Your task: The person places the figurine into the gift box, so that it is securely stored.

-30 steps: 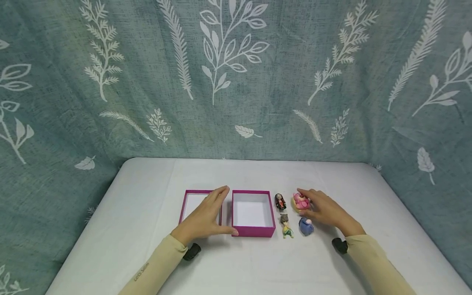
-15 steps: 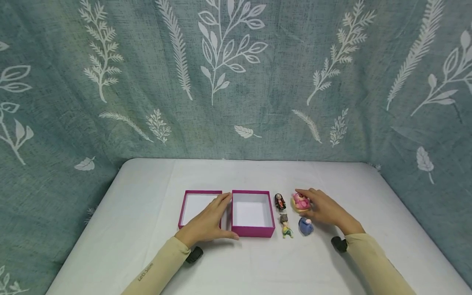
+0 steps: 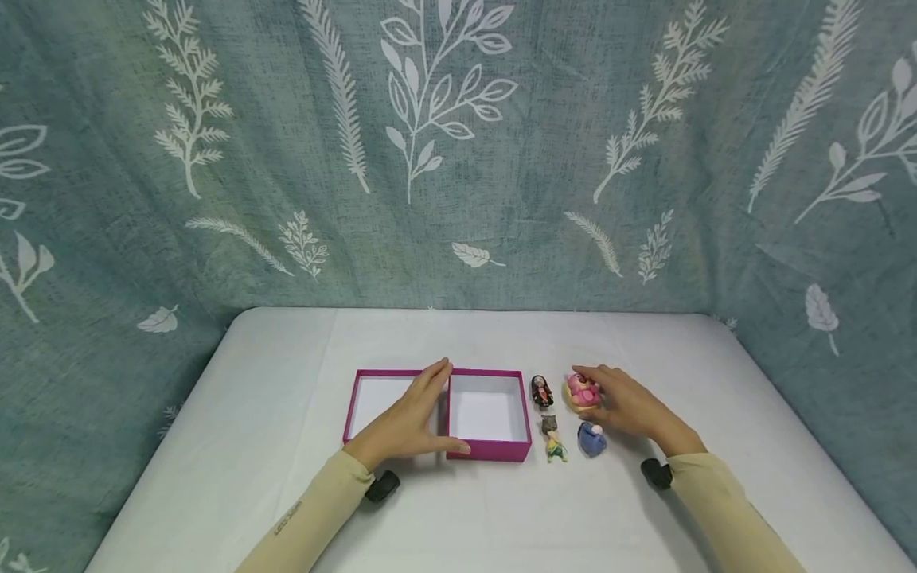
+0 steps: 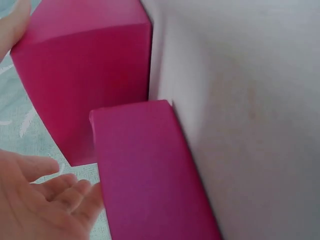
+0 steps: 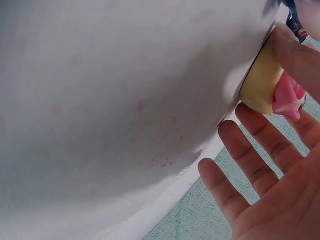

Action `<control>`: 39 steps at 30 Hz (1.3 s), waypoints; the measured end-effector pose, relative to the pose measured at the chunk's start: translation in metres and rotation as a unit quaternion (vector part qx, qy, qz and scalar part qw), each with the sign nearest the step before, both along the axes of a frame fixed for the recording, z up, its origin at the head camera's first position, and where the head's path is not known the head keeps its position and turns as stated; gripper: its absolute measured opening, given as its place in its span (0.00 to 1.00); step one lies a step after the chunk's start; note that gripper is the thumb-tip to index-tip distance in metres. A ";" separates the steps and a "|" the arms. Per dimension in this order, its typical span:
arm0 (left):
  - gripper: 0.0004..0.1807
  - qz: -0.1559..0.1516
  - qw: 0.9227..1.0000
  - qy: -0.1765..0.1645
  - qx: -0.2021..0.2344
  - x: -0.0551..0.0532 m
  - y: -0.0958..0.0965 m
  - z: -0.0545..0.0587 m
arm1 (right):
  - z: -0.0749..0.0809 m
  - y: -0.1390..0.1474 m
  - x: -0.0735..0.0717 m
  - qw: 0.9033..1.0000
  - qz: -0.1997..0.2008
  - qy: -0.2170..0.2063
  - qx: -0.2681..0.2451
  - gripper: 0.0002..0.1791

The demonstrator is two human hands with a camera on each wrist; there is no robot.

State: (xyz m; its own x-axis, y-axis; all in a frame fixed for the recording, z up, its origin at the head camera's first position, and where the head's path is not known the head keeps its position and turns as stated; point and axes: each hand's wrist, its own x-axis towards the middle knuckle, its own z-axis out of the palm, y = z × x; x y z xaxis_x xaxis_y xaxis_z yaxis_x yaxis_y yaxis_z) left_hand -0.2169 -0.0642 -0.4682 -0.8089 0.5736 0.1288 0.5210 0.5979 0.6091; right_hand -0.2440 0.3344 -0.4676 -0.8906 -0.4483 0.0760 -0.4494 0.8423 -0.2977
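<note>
In the head view my left hand (image 3: 404, 418) spans the left side of the magenta box (image 3: 489, 451), with its fingers stretched toward the back. Its thumb overlaps the box's front left corner and, in the left wrist view, lies against the box wall (image 4: 90, 70). Partly hidden behind this hand is a shallower magenta tray (image 3: 356, 402), its side close to the fingers in the wrist view. My right hand (image 3: 630, 404) pinches a pink bear figurine (image 3: 583, 391) with a yellow base (image 5: 262, 85), the thumb on one side and fingers on the other.
Between the box and my right hand lie a dark-haired doll figurine (image 3: 541, 391) and a figurine with a grey head and green tail (image 3: 552, 439). A blue figurine (image 3: 591, 439) sits just below the bear. All stand on a white table (image 3: 458, 517) before a leaf-patterned curtain (image 3: 544, 159).
My left hand has shifted slightly right, its thumb farther along the front of the box. The right hand stays around the pink bear figurine. The head view has turned slightly.
</note>
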 end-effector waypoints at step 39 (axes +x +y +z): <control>0.69 -0.008 0.999 -0.046 0.018 -0.009 0.002 -0.002 | 0.036 -0.019 -0.005 0.997 0.034 0.060 -0.019 0.36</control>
